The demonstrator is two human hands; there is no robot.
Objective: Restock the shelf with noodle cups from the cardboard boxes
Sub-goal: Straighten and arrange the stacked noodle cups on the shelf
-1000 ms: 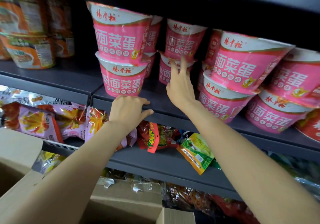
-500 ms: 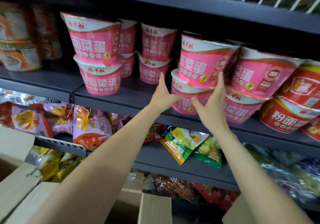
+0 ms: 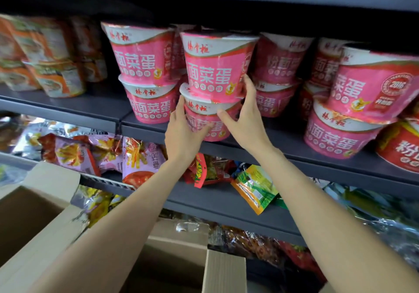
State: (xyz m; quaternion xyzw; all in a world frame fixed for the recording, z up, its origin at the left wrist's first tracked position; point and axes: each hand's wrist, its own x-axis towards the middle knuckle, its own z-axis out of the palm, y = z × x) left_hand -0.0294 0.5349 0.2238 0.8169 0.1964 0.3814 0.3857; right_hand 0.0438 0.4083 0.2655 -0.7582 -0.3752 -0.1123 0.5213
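Both hands clasp a two-cup stack at the shelf's [image 3: 249, 144] front edge. The left hand [image 3: 181, 137] curls around the lower cup [image 3: 205, 123]. The right hand [image 3: 246, 120] grips both it and the upper cup [image 3: 215, 70].

Ten pink noodle cups [image 3: 216, 72], one red cup [image 3: 401, 147], two cardboard boxes [image 3: 27, 220], two hands [image 3: 183, 134].
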